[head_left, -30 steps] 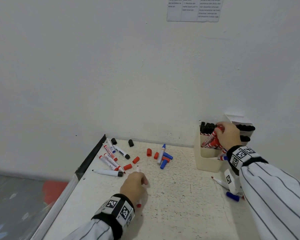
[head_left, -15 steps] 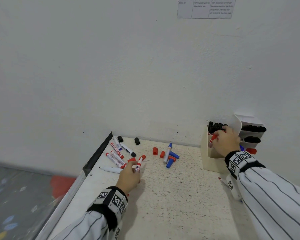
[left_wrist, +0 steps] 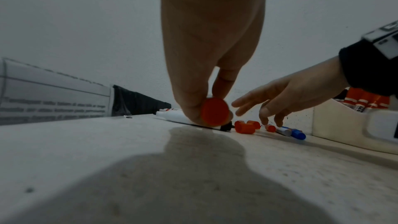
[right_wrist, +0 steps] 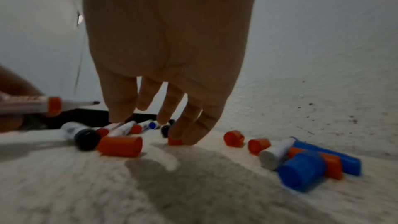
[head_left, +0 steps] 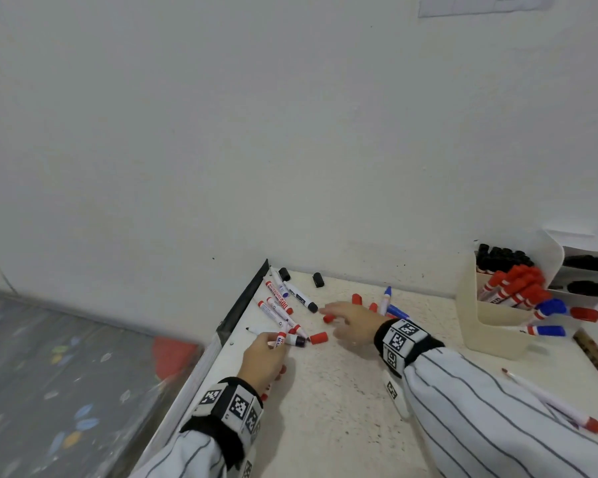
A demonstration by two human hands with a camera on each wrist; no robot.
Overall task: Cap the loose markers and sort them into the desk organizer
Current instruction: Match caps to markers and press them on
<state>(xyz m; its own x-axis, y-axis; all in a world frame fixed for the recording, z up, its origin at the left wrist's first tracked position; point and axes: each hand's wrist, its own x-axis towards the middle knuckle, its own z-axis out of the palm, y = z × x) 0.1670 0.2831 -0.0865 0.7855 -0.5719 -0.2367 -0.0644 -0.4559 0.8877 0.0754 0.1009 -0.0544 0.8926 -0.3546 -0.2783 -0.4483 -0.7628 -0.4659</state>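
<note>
My left hand (head_left: 263, 357) grips an uncapped red marker (head_left: 281, 339) near the desk's left edge. My right hand (head_left: 353, 322), fingers extended, touches a red cap (head_left: 328, 318) mid-desk. The cap is light, rigid, likely rolls; pinch its sides.

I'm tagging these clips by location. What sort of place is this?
Probably a plain office or classroom corner: a speckled white desk against a bare wall, whiteboard markers and loose caps, a cream desk organizer filled with markers, and a printed sheet on the wall.
</note>
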